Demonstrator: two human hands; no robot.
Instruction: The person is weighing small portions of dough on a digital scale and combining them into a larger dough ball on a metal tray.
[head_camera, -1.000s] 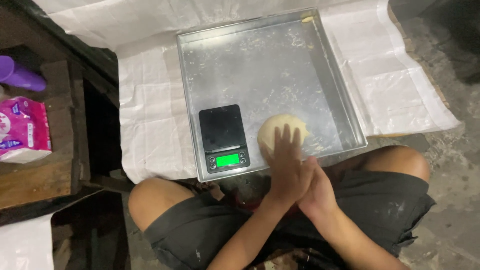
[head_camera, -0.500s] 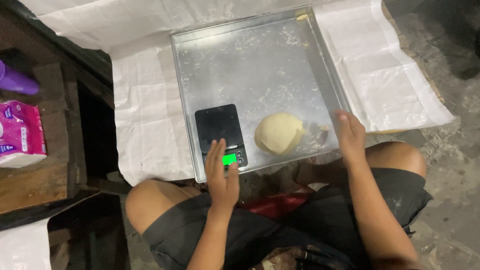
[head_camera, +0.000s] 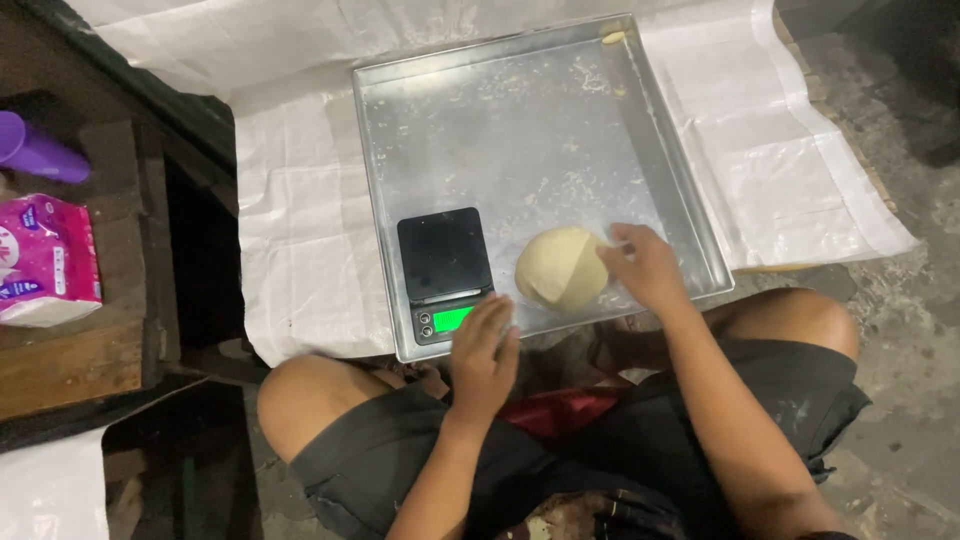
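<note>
A round, pale dough ball (head_camera: 558, 268) lies in the near part of a large metal tray (head_camera: 520, 120), just right of a small black digital scale (head_camera: 445, 258) with a lit green display. My right hand (head_camera: 645, 268) is curled against the right side of the dough, with the fingertips on it. My left hand (head_camera: 485, 355) rests at the tray's near rim with its fingers over the front edge of the scale, beside the display, and holds nothing. I sit with my bare knees just below the tray.
The tray lies on a white plastic sheet (head_camera: 300, 230) spread over the ground. A small dough scrap (head_camera: 612, 37) sits in the tray's far right corner. On the left, a wooden ledge (head_camera: 70, 360) holds a pink packet (head_camera: 45, 255) and a purple bottle (head_camera: 35, 150).
My right hand has moved from the tray's right rim to the dough ball. My left hand has stayed by the scale's display. A second ago both hands were together on the dough.
</note>
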